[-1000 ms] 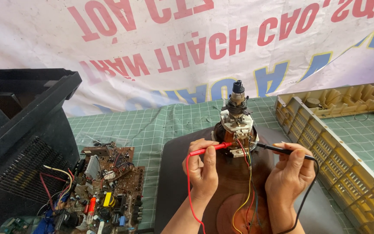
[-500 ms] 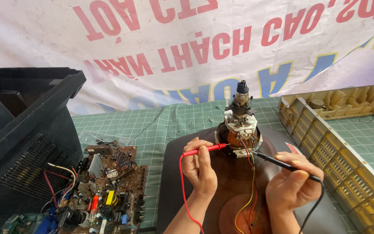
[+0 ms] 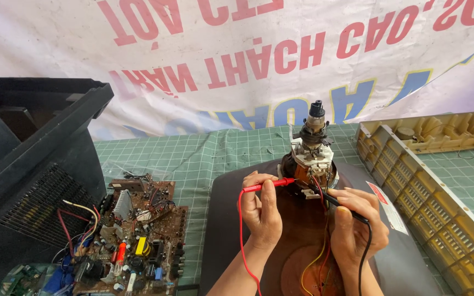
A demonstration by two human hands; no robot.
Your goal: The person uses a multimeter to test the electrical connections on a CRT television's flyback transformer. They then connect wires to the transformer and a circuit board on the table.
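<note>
A dark picture tube (image 3: 231, 230) lies face down in front of me, its neck with a copper-wound yoke (image 3: 309, 159) sticking up. My left hand (image 3: 261, 211) holds a red test probe (image 3: 267, 185) whose tip points right at the base of the yoke. My right hand (image 3: 357, 227) holds a black test probe (image 3: 341, 204), tip pointing left at the same spot. A red lead (image 3: 241, 230) and a black lead (image 3: 364, 257) trail down toward me. Thin red and yellow wires run down the tube between my wrists.
A brown circuit board (image 3: 138, 235) with many components lies on the green cutting mat (image 3: 193, 159) at left, wired to a black television casing (image 3: 23, 164). A beige ribbed plastic frame (image 3: 434, 181) lies at right. A printed banner hangs behind.
Both hands have shifted slightly toward me and the probe tips have drawn closer together at the yoke's base. The view has moved in a little.
</note>
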